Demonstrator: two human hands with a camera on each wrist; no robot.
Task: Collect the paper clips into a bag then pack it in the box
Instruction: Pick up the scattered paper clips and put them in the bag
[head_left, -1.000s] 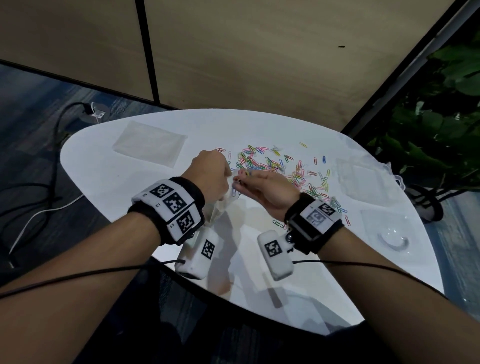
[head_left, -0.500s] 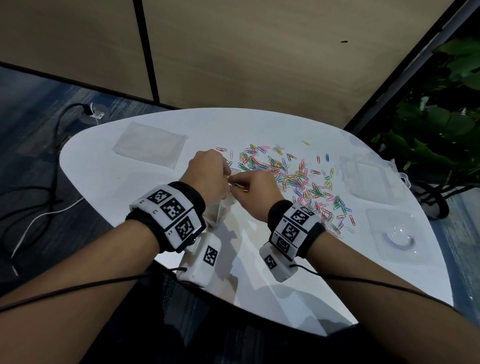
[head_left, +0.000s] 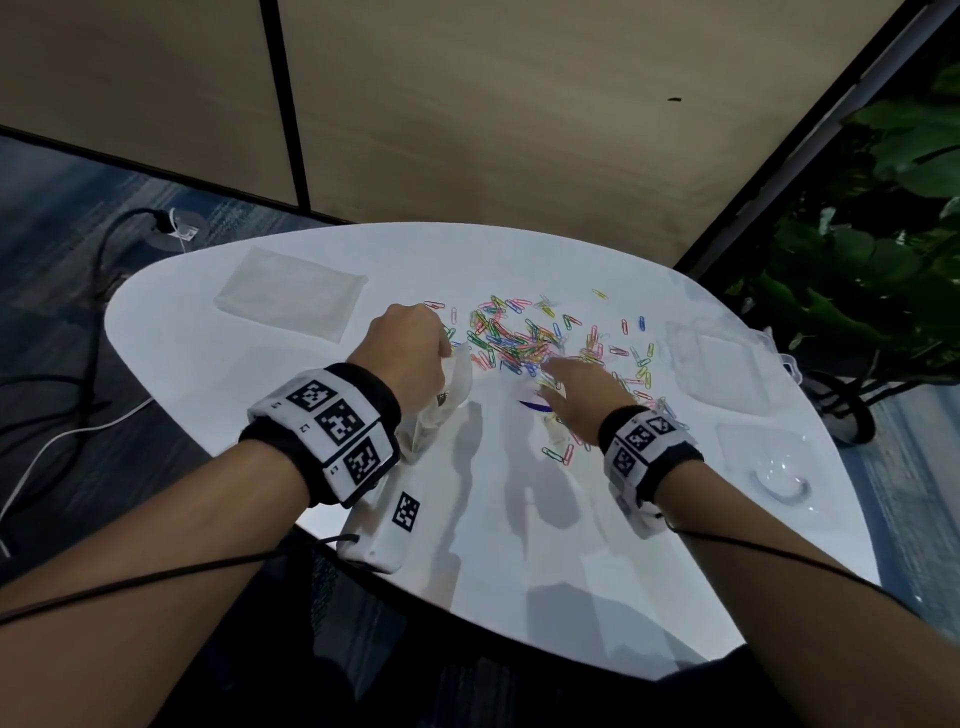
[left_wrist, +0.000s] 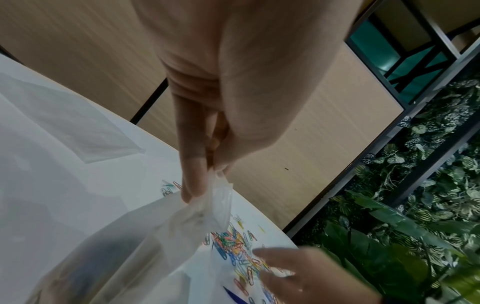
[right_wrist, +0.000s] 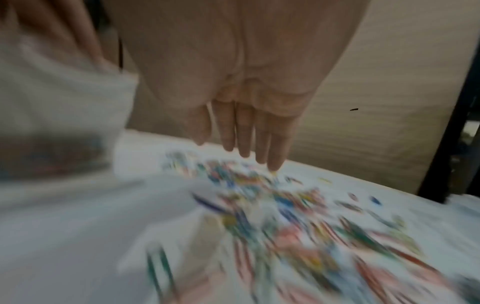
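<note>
The left hand (head_left: 410, 348) pinches the rim of a clear bag (head_left: 441, 400) left of centre in the head view; the bag hangs from the fingers (left_wrist: 193, 174), long axis sloping down toward the lower left, mouth facing right toward the paper clips (head_left: 524, 338). These lie loose on the white tabletop (head_left: 260, 374) at centre frame. The right hand (head_left: 582, 395), fingers straight and holding nothing, reaches flat over the pile. Best would be to keep the mouth low and wide beside the pile, then sweep small bunches in
</note>
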